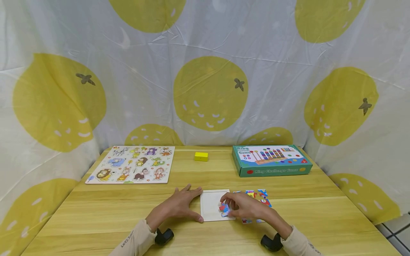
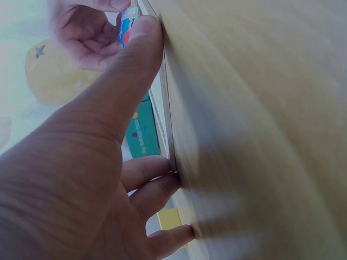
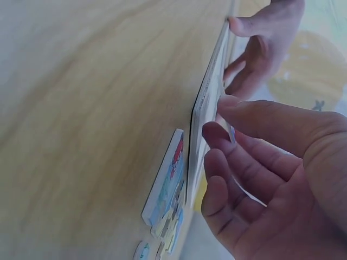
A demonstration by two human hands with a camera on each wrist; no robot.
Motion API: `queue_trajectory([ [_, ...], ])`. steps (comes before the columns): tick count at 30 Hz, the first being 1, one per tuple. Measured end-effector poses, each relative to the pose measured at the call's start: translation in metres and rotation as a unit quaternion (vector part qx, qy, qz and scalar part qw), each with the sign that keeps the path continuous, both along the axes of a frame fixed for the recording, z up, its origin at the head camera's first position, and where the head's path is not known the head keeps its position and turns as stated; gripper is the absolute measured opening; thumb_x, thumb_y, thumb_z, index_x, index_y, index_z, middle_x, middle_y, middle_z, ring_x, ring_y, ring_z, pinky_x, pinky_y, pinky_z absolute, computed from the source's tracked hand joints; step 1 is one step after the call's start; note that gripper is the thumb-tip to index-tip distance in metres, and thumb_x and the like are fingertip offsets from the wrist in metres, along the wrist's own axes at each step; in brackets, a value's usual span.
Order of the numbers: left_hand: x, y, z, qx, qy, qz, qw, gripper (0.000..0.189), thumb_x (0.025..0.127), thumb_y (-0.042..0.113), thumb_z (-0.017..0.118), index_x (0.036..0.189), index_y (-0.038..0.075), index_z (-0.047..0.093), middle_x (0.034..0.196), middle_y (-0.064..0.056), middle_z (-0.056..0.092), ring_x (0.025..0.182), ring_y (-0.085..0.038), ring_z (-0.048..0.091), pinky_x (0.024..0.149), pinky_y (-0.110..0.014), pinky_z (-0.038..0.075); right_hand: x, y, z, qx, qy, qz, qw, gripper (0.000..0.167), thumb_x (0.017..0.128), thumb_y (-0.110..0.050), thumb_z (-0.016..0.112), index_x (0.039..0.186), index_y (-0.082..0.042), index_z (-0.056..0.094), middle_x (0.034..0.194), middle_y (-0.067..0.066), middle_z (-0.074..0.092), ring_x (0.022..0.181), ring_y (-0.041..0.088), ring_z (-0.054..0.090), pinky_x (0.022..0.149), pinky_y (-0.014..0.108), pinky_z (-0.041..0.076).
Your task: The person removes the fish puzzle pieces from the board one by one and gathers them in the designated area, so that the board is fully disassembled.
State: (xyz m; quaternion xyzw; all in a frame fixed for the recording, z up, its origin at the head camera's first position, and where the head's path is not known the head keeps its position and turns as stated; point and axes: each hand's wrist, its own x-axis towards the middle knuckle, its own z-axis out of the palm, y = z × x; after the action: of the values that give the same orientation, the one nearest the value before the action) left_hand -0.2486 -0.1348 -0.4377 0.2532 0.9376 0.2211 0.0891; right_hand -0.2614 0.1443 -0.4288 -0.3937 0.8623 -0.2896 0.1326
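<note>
A shallow white puzzle tray (image 1: 209,203) lies flat on the table. My left hand (image 1: 178,204) is spread at its left edge, with the thumb (image 2: 147,32) at the near corner and a finger touching the far corner. Over the right part of the tray, my right hand (image 1: 247,206) pinches a jigsaw piece (image 1: 224,209) in blue, red and white between thumb and fingers. The right wrist view hides most of this piece behind the fingers. Several loose jigsaw pieces (image 1: 264,201) lie just right of the tray, partly covered by the right hand.
An animal peg puzzle board (image 1: 130,164) lies at the back left. A yellow block (image 1: 201,156) stands at the back middle, and a green Ring Challenge Game box (image 1: 272,160) at the back right. Behind the wooden table (image 1: 128,209) hangs a lemon-print curtain (image 1: 211,94).
</note>
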Motion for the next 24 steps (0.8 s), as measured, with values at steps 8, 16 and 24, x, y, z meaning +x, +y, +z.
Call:
queue_trajectory([
  [8, 0.001, 0.001, 0.001, 0.002, -0.001, -0.001, 1.0000, 0.097, 0.069, 0.062, 0.075, 0.145, 0.011, 0.042, 0.150, -0.007, 0.040, 0.141, -0.044, 0.022, 0.105, -0.074, 0.011, 0.001, 0.003, 0.001, -0.030, -0.027, 0.003, 0.9992, 0.032, 0.085, -0.008, 0.071, 0.116, -0.009, 0.061, 0.091, -0.004, 0.060, 0.073, 0.003, 0.055, 0.068, 0.020, 0.051],
  [16, 0.001, 0.001, 0.000, 0.005, -0.001, -0.001, 1.0000, 0.099, 0.068, 0.062, 0.076, 0.146, 0.011, 0.042, 0.151, -0.007, 0.039, 0.142, -0.044, 0.021, 0.106, -0.073, 0.010, 0.001, 0.014, 0.004, -0.043, -0.040, -0.002, 0.9983, 0.032, 0.086, -0.013, 0.072, 0.116, -0.011, 0.062, 0.083, -0.005, 0.059, 0.067, 0.003, 0.052, 0.062, 0.020, 0.049],
  [24, 0.000, -0.001, 0.000, 0.007, 0.000, -0.005, 1.0000, 0.101, 0.068, 0.063, 0.075, 0.146, 0.010, 0.041, 0.151, -0.008, 0.038, 0.142, -0.043, 0.020, 0.106, -0.073, 0.010, 0.000, 0.032, 0.002, -0.057, -0.031, -0.004, 0.9979, 0.031, 0.086, -0.016, 0.072, 0.115, -0.011, 0.063, 0.076, -0.009, 0.058, 0.062, 0.000, 0.048, 0.056, 0.019, 0.046],
])
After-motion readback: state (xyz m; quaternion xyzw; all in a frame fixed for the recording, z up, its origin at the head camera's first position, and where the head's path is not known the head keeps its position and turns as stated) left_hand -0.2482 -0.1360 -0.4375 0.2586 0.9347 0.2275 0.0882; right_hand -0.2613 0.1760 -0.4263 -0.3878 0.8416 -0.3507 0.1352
